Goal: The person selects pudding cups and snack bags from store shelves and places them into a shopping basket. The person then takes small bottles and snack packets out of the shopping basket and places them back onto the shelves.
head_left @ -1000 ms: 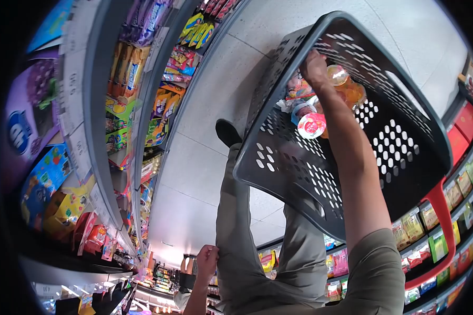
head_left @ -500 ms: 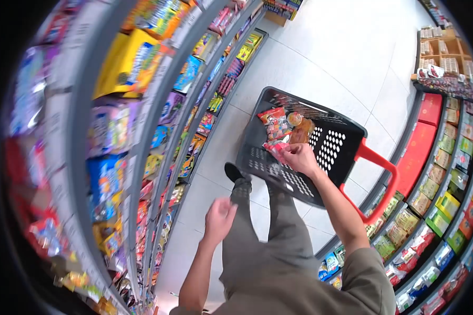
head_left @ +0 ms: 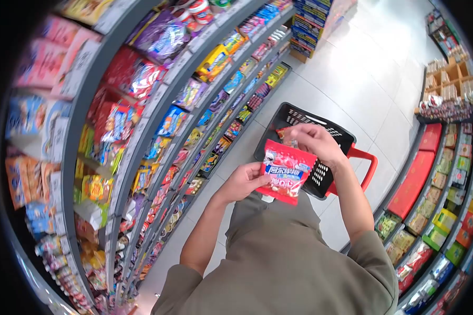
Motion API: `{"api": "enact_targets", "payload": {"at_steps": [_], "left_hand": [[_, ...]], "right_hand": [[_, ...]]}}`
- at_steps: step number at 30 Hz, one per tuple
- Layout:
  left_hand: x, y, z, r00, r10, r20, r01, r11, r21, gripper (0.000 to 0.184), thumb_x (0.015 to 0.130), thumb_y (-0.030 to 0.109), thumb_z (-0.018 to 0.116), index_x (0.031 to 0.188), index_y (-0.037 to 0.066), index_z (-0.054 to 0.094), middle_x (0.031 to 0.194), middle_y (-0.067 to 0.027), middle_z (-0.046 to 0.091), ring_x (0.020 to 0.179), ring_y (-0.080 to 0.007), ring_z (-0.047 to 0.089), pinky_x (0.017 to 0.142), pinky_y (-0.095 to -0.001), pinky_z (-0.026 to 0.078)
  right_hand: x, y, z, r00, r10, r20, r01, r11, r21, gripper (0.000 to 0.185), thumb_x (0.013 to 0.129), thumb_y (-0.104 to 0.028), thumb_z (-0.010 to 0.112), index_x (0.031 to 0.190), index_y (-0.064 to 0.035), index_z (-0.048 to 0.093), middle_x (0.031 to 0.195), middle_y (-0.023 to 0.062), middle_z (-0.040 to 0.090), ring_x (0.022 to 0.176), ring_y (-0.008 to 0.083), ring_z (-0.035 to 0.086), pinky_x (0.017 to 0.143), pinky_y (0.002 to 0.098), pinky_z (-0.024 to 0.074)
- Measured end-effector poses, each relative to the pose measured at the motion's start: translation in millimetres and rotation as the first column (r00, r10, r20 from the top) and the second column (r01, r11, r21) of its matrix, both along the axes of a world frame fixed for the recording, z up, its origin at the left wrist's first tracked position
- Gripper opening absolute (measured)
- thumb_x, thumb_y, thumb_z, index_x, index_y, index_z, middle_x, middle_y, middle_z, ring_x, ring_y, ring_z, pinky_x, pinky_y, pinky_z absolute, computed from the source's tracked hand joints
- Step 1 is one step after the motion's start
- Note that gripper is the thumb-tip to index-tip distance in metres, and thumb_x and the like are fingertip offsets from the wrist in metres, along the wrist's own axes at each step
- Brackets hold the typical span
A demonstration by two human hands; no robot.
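Observation:
A red candy bag (head_left: 286,172) with blue and white lettering faces up in front of my torso. My left hand (head_left: 245,181) pinches its left edge, thumb on the front. My right hand (head_left: 315,143) is just above the bag's top edge with its fingers curled; whether the fingertips grip the bag is hard to make out. Behind and below the hands stands a black shopping basket (head_left: 347,137) with a red handle (head_left: 372,167). A bit of a red package shows inside it beside my right fingers; the rest of its contents is hidden by my hands and the bag.
Shelves (head_left: 168,79) packed with bagged sweets run along the left. More shelves with small packages and red boxes (head_left: 416,181) curve along the right. A wooden display (head_left: 449,79) is at the upper right. Pale tiled floor (head_left: 352,79) lies between them.
My right hand has come up out of the basket, and the red bag is now up in front of me. My left hand has risen and taken its edge. The view has shifted.

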State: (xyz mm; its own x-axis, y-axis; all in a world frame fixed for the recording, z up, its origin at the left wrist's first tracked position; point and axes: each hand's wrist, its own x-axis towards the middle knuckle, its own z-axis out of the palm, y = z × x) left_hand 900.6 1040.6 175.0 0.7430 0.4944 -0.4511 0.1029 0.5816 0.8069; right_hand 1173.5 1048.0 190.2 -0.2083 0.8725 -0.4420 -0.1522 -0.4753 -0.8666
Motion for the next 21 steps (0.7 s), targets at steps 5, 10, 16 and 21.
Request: {"api": "enact_targets", "payload": {"at_steps": [5,10,16,21], "left_hand": [[-35,-23,28,0.936,0.352,0.025,-0.352,0.927,0.131,0.028,0.099,0.012,0.058,0.122,-0.004,0.057,0.115,-0.0057,0.064,0.103,-0.0095,0.06,0.091,-0.0274,0.05],[-96,-41,49,0.882,0.463,0.087,-0.47,0.878,0.096,0.03,0.099,0.014,0.058,0.125,-0.002,0.056,0.119,-0.0058,0.062,0.104,-0.0098,0.059,0.093,-0.0279,0.049],[-171,-72,58,0.849,0.507,0.149,-0.528,0.812,0.247,0.031,0.099,0.013,0.058,0.126,-0.001,0.054,0.119,-0.0045,0.062,0.106,-0.0083,0.057,0.092,-0.027,0.048],[-216,-101,61,0.85,0.487,0.201,-0.527,0.798,0.293,0.033,0.098,0.011,0.058,0.129,0.0,0.052,0.119,-0.0036,0.061,0.107,-0.0077,0.056,0.092,-0.0263,0.048]], "right_hand": [[-37,-28,9,0.969,-0.14,-0.203,0.149,0.988,0.028,0.05,0.104,-0.041,0.042,0.122,0.0024,0.061,0.105,0.0056,0.07,0.087,0.0099,0.062,0.078,0.0266,0.0506],[-129,-55,39,0.999,0.007,-0.038,-0.001,0.989,0.151,0.028,0.095,-0.013,0.064,0.118,0.0027,0.063,0.103,0.0027,0.07,0.088,0.0055,0.062,0.08,0.022,0.0493],[-204,-66,52,0.999,0.032,0.034,-0.035,0.992,0.118,0.019,0.096,-0.015,0.062,0.104,0.0014,0.067,0.085,-0.0017,0.068,0.075,0.0021,0.057,0.07,0.0196,0.0436],[-248,-80,47,0.997,0.07,0.03,-0.074,0.99,0.122,0.019,0.096,-0.015,0.062,0.106,0.001,0.068,0.082,-0.0024,0.068,0.072,0.0002,0.054,0.066,0.018,0.041]]}}
